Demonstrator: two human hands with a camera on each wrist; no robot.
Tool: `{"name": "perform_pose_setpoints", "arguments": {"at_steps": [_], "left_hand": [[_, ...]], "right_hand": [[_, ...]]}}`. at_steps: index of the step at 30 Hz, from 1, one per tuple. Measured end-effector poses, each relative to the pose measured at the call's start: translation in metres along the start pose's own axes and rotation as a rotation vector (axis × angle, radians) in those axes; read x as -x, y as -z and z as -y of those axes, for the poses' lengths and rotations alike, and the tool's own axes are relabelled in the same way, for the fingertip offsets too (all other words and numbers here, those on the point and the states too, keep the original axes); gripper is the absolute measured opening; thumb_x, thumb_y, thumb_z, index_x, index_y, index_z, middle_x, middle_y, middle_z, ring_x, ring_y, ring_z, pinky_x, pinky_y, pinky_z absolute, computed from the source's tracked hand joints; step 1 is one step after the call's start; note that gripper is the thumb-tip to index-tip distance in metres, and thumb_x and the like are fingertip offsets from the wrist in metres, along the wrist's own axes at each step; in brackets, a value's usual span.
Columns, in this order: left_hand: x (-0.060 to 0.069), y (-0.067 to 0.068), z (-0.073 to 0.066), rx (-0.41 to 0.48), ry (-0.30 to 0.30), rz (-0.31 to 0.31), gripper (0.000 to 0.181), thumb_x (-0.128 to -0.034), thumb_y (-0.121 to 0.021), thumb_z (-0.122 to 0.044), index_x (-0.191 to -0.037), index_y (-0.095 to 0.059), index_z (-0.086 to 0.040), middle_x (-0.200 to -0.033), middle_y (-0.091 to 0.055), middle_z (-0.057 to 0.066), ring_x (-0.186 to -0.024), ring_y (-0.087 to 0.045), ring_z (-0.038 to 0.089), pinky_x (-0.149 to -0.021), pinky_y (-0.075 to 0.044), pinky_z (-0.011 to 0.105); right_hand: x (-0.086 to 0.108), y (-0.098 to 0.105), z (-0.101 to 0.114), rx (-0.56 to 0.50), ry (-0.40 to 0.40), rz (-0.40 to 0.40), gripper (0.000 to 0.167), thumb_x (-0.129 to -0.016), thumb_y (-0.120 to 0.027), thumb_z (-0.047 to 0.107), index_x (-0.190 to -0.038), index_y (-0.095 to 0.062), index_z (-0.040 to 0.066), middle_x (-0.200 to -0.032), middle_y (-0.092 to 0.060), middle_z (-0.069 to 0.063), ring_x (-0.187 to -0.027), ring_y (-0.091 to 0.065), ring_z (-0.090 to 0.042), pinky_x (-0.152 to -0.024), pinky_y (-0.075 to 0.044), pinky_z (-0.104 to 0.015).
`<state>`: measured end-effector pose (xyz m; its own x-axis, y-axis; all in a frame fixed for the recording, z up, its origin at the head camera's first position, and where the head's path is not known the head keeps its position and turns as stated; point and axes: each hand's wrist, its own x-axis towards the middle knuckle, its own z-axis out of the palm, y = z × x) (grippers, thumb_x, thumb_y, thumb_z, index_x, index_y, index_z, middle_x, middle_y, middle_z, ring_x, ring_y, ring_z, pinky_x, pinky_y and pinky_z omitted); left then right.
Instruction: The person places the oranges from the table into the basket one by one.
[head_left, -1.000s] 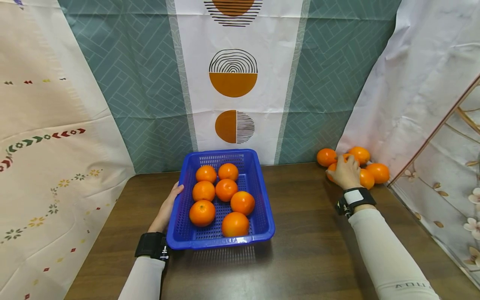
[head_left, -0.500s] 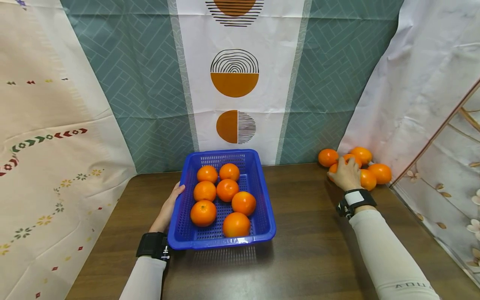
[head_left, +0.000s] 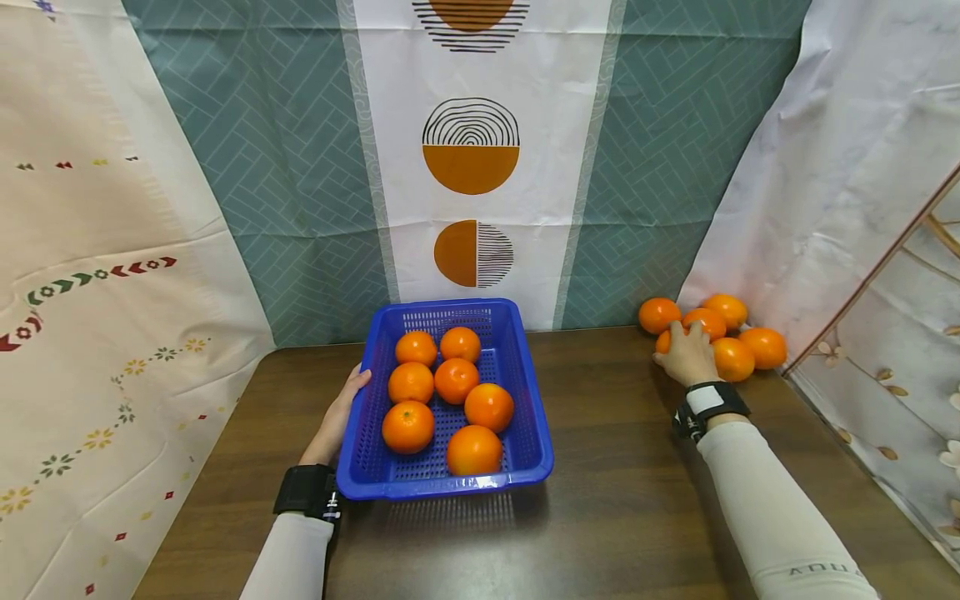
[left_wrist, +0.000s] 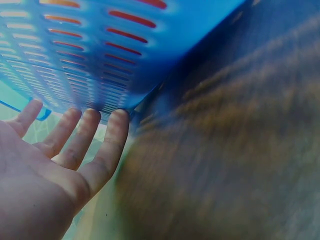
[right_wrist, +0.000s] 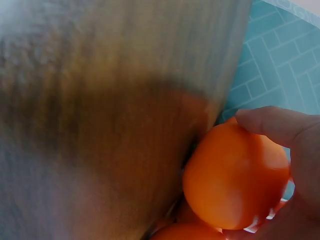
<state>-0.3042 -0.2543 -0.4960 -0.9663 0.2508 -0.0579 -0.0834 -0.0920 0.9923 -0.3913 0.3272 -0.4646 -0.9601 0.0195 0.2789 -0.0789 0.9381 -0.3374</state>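
Note:
A blue plastic basket [head_left: 442,487] stands on the table with several oranges [head_left: 405,427] inside. My left hand [head_left: 345,404] is at its left side; in the left wrist view, the fingers [left_wrist: 107,145] are nearly straight, their tips against the slotted wall [left_wrist: 75,55]. At the back right, my right hand [head_left: 688,357] grips the leftmost front orange [right_wrist: 235,175] of a small group. The right wrist view has the thumb [right_wrist: 270,122] over this orange, while the other fingers are mostly hidden behind it. Several more oranges [head_left: 733,359] lie close around that hand.
Brown wooden table [head_left: 592,467] stretches between the basket and the loose oranges. A patterned curtain [head_left: 480,167] hangs along the back edge. Cloth covers the left side [head_left: 135,292], and a floral panel [head_left: 885,392] borders the right.
My right hand has shifted slightly toward me and left among the oranges, uncovering more of the one behind it. The left hand and basket stay put; the head view has shifted slightly.

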Motion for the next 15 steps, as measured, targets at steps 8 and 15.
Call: {"name": "perform_pose_setpoints", "arguments": {"at_steps": [8,15], "left_hand": [[0.0013,-0.0009,0.0010,0.006,-0.004,0.003,0.062,-0.1109,-0.029,-0.057,-0.166,-0.008,-0.037,-0.167,-0.023,0.011,-0.142,-0.037,0.038,-0.106,-0.047,0.052],[0.0006,0.0005,0.0008,0.001,0.002,0.006,0.062,-0.1110,-0.029,-0.057,-0.166,-0.007,-0.038,-0.168,-0.021,0.010,-0.142,-0.037,0.037,-0.107,-0.046,0.050]], "right_hand": [[-0.0039,-0.0091,-0.0022,0.046,0.046,0.060,0.065,-0.088,-0.079,0.016,-0.133,-0.042,-0.014,-0.125,-0.035,-0.046,-0.114,-0.039,-0.066,-0.093,-0.038,-0.073],[-0.0022,-0.0049,0.0052,0.037,0.027,0.152,0.061,-0.090,-0.078,0.022,-0.133,-0.045,-0.007,-0.128,-0.035,-0.041,-0.115,-0.039,-0.062,-0.088,-0.044,-0.072]]}}
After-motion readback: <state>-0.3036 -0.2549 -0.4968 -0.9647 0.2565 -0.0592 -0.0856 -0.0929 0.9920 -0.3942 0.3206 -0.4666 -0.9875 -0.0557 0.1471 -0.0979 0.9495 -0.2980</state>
